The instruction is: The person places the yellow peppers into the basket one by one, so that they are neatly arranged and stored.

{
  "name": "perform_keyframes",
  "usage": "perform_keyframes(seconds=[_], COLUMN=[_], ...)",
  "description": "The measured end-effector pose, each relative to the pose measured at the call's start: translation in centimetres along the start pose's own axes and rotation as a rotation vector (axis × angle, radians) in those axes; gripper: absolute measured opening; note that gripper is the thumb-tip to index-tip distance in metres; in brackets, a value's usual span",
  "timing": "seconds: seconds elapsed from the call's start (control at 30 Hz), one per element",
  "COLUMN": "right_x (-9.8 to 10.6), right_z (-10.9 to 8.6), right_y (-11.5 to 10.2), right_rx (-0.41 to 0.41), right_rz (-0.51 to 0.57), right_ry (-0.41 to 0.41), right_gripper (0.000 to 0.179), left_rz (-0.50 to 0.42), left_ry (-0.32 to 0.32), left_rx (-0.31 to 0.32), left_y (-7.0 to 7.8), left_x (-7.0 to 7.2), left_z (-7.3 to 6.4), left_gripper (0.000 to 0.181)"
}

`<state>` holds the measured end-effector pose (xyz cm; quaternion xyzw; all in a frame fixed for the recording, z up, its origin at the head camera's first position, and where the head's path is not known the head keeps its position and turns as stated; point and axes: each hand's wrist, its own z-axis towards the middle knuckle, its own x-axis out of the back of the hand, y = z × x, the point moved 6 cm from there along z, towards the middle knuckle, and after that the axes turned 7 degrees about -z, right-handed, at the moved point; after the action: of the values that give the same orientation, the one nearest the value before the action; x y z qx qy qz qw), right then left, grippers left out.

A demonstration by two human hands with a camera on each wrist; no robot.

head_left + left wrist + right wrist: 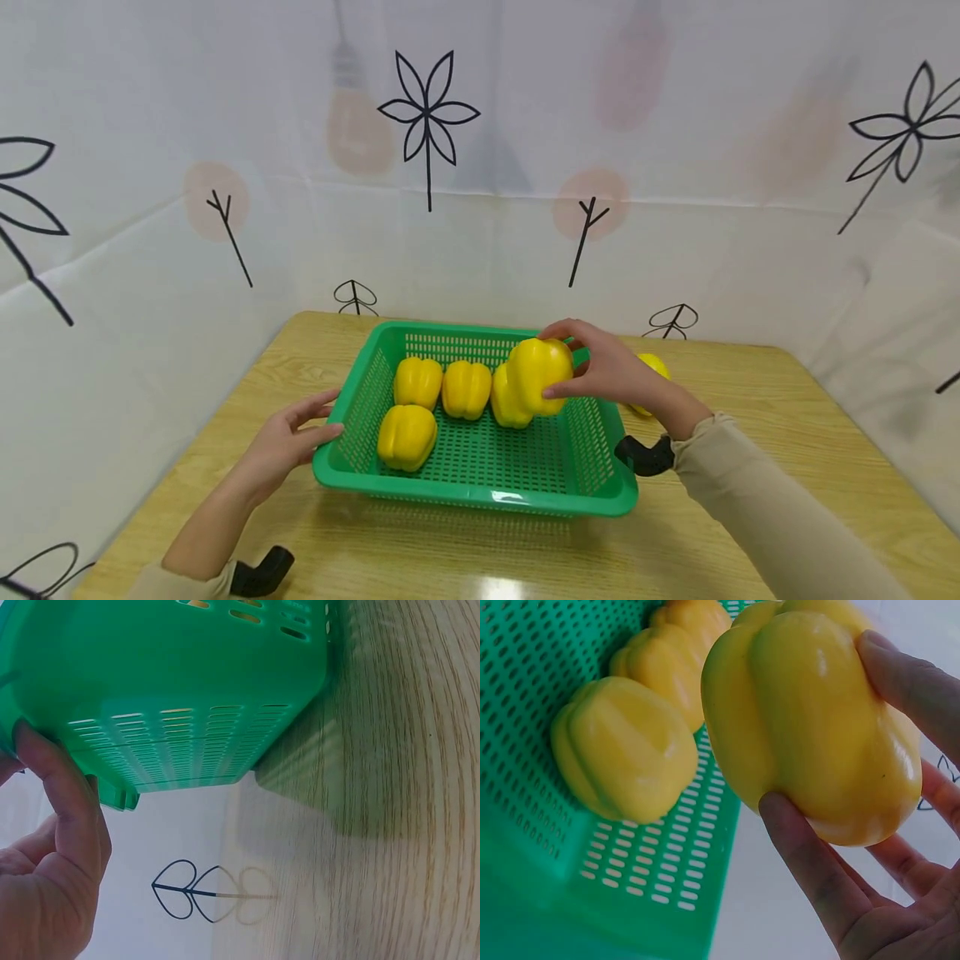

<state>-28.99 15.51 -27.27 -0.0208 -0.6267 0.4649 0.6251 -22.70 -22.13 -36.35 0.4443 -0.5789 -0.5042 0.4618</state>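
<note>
A green plastic basket [480, 493] with slotted walls stands on the table. My right hand [611, 367] grips a yellow bell pepper [542, 373] over the right part of the basket; the right wrist view shows fingers and thumb round this pepper [817, 727]. Several more peppers lie inside, among them one at the front left [407, 437] and one in the middle of the back row [467, 390]. The held pepper partly covers another pepper [510, 404]. At the basket's left rim, my left hand [281, 437] holds the edge, its fingers [71, 795] bent at the rim.
Outside the basket, to its right, another yellow pepper [654, 365] sits on the wooden table [735, 400], mostly hidden by my right forearm. A pale patterned curtain [495, 250] hangs behind the table and along its sides. Black mounts [262, 573] are at both wrists.
</note>
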Motion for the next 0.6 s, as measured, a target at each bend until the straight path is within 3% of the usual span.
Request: perform_keyframes(seconds=[0.6], right_x=[-4.5], right_z=[3.3], right_y=[-1.5], right_rx=[0.047], right_rz=[-0.028], right_ry=[-0.102], right_gripper=[0.067], left_rz=[0.0], left_ry=[0.006], left_rx=[0.006], left_y=[0.0], left_x=[0.0], left_z=[0.1], left_gripper=[0.065])
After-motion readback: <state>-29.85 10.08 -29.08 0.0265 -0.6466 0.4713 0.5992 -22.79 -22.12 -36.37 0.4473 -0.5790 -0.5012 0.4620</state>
